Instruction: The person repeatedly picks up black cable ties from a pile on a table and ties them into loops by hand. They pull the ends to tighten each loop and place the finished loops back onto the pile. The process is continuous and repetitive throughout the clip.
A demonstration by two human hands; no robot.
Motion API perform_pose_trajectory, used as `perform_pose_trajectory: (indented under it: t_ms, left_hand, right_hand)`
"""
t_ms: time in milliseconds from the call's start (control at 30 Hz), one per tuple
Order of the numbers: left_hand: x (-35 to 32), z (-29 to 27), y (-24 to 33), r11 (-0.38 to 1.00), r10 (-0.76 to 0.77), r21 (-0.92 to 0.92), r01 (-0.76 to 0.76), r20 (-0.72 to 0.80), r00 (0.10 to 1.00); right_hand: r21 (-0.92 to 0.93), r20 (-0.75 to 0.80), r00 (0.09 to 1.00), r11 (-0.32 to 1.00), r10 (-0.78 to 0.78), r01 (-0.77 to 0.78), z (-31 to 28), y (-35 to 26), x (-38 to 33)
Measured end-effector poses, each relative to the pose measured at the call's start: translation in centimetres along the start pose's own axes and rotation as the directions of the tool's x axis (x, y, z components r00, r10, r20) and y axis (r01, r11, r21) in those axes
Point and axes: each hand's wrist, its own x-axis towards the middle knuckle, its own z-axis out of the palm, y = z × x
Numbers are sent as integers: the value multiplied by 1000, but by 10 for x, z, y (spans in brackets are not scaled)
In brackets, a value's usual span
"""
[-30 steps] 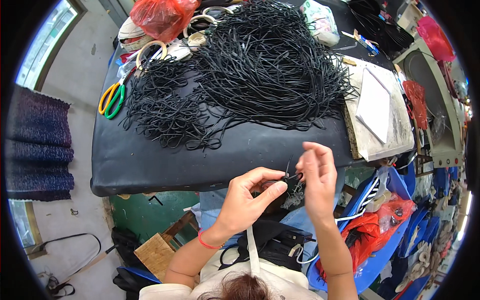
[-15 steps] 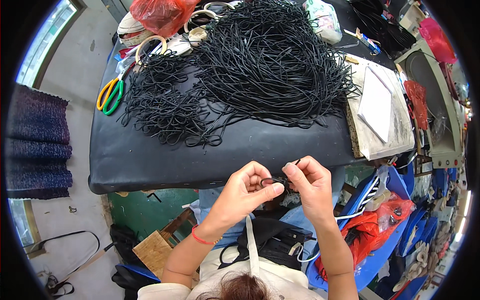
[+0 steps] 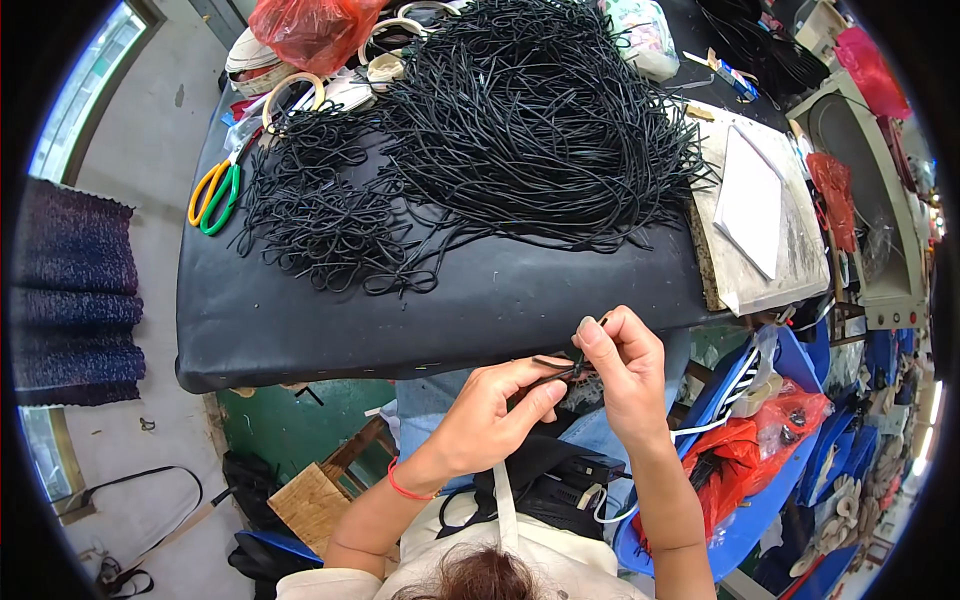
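Just off the table's front edge, both hands work on one thin black cord (image 3: 566, 371). My left hand (image 3: 500, 405), with a red band at its wrist, pinches the cord between thumb and fingers. A short piece juts out beyond the left fingertips. My right hand (image 3: 630, 375) grips another part of the same cord between thumb and forefinger, slightly higher. Whether the cord is knotted between the hands is too small to tell. Beyond them lie a big heap of straight black cords (image 3: 540, 130) and a smaller pile of looped black cords (image 3: 330, 220).
Scissors with orange and green handles (image 3: 214, 198) lie at the black table's (image 3: 480, 300) left edge. A worn board (image 3: 795, 260) carries a white pad (image 3: 750, 205) at the right. Below stands a blue bin (image 3: 735, 525) with red bags (image 3: 725, 460). A red bag (image 3: 310, 35) sits far left.
The loop of cord at my left fingers has closed up into short ends. My left hand has turned and dropped slightly, while my right hand has lifted a little, still pinching.
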Motion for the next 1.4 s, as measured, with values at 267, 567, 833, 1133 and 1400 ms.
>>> perform_pose_trajectory:
  t_ms: [267,567,833,1133,1400]
  left_hand:
    - [5,-5,-4,988,-7,-154,3,-22,1000]
    - [7,0,-9,981,-61,-188,56,-21,998]
    - [11,18,-8,925,272,320,-204,-184,945]
    - [18,6,-10,962,192,229,-147,-187,963]
    - [15,4,-14,991,17,-124,-41,-187,982]
  right_hand:
    - [65,-2,991,989,131,-130,1,-10,5]
    - [-85,22,1000,996,-16,18,-2,1,-8]
    - [-359,-47,992,928,-121,96,-1,-2,-7]
    - [107,93,961,956,262,-272,-13,-3,-1]
    - [107,152,971,974,183,-200,-7,-6,-10]
